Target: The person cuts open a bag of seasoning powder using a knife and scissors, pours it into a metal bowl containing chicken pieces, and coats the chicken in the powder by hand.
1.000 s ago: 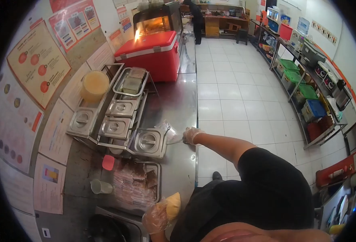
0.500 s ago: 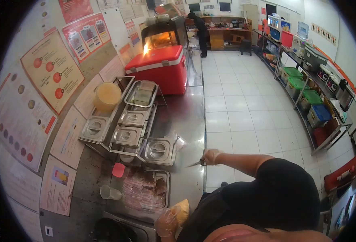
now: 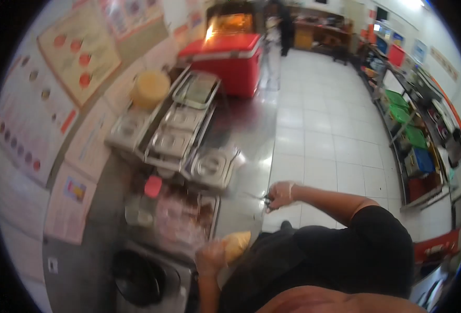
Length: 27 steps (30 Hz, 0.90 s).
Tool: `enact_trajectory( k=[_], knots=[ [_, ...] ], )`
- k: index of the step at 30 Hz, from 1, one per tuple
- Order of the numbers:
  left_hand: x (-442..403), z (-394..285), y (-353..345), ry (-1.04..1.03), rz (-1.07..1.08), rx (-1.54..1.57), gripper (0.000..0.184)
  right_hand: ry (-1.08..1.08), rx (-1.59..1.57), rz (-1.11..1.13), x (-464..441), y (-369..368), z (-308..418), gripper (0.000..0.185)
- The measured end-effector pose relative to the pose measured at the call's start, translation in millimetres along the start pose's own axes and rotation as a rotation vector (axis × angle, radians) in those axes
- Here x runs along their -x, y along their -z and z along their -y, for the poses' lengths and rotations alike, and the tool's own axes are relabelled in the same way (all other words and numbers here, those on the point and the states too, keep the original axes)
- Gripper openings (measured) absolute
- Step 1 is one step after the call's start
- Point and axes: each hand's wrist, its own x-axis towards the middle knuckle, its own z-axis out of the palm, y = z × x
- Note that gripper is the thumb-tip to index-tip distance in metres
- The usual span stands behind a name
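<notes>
In a clear glove, my left hand [image 3: 211, 257] closes around a yellowish packet [image 3: 237, 246] in front of my apron. My right hand [image 3: 281, 195], also gloved, grips a pointed tool with a dark handle, apparently scissors [image 3: 255, 196], over the counter's front edge. The blades point left, away from the packet; blur hides whether they are apart. Left of the packet lies a metal tray [image 3: 216, 216] loaded with pinkish wrapped portions [image 3: 175, 221].
A clear jug [image 3: 139, 213] and a pink-topped container [image 3: 152, 186] stand by the tray. Lidded steel pans [image 3: 208, 168] fill a rack behind. A black pan [image 3: 137, 277] sits at lower left. Farther along are a red cooler [image 3: 225, 65] and a person in dark clothes [image 3: 281, 26].
The view has shifted and blurred, bringing more of the black pan into sight. Both hands keep their hold on the packet and the scissors; the packet sits slightly higher in view.
</notes>
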Motion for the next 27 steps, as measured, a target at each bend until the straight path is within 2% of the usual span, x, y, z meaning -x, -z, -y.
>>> enact_trajectory(
  k=[2, 3, 4, 5, 6, 8, 11, 14, 17, 18, 19, 20, 21, 22, 23, 24, 25, 27],
  knots=[
    [-8.7, 1.3, -2.3, 0.039, 0.121, -0.103, 0.012, 0.095, 0.100, 0.146, 9.6, 27.7, 21.5, 0.070],
    [-13.8, 3.9, -1.6, 0.092, 0.025, 0.086, 0.012, 0.217, 0.186, 0.151, -1.4, 28.3, 16.6, 0.066],
    [-18.5, 3.2, 6.1, 0.068, 0.065, 0.018, 0.013, 0.260, 0.177, 0.181, 1.6, 40.7, 29.7, 0.068],
    [-5.9, 13.2, -9.5, 0.052, 0.036, 0.057, 0.015, 0.564, 0.051, 0.031, -6.2, 32.5, 11.8, 0.062],
    [-9.4, 5.0, 2.5, 0.116, 0.154, 0.030, 0.008, 0.498, 0.017, 0.056, -4.6, 37.3, 20.0, 0.058],
    [-33.0, -8.4, 31.4, 0.230, 0.042, 0.293, 0.010, 0.231, 0.331, 0.202, 16.0, 73.5, 79.9, 0.070],
    [-36.5, -9.6, 33.2, 0.161, -0.125, 0.389, 0.012, 0.268, 0.415, 0.174, 10.9, 66.4, 82.3, 0.066],
    [-34.8, -6.9, 30.0, 0.290, -0.113, 0.405, 0.013, 0.334, 0.466, 0.127, 1.4, 50.9, 85.7, 0.074],
    [-42.8, -6.0, 40.5, 0.056, -0.100, 0.271, 0.012, 0.349, 0.450, 0.195, -7.0, 45.9, 100.5, 0.070],
    [-38.6, -7.7, 40.3, 0.148, -0.025, 0.292, 0.010, 0.341, 0.452, 0.227, -9.4, 43.1, 104.6, 0.070],
    [-33.5, -8.7, 39.9, 0.237, 0.049, 0.314, 0.009, 0.430, 0.486, 0.143, -8.9, 39.6, 107.3, 0.071],
    [-32.1, -7.7, 37.4, 0.312, 0.115, 0.338, 0.008, 0.459, 0.489, 0.152, -15.2, 31.9, 107.1, 0.072],
    [-25.6, -4.0, 33.0, 0.246, 0.173, 0.224, 0.009, 0.472, 0.501, 0.147, -24.5, 23.9, 103.2, 0.072],
    [-22.0, -2.4, 31.3, 0.154, 0.213, 0.115, 0.010, 0.545, 0.379, 0.138, -26.4, 20.8, 99.6, 0.065],
    [-25.9, -10.4, 35.0, 0.199, 0.142, 0.157, 0.011, 0.546, 0.438, 0.173, -26.0, 22.0, 105.5, 0.066],
    [-22.4, -7.9, 28.9, 0.158, 0.121, 0.145, 0.012, 0.618, 0.470, 0.136, -26.9, 21.5, 105.4, 0.066],
    [-20.7, -11.0, 31.3, 0.184, 0.149, 0.140, 0.013, 0.536, 0.477, 0.212, -19.2, 28.1, 118.2, 0.064],
    [-16.3, -8.4, 26.6, 0.118, 0.100, 0.138, 0.007, 0.687, 0.512, 0.056, -28.4, 15.1, 108.2, 0.059]
  ],
)
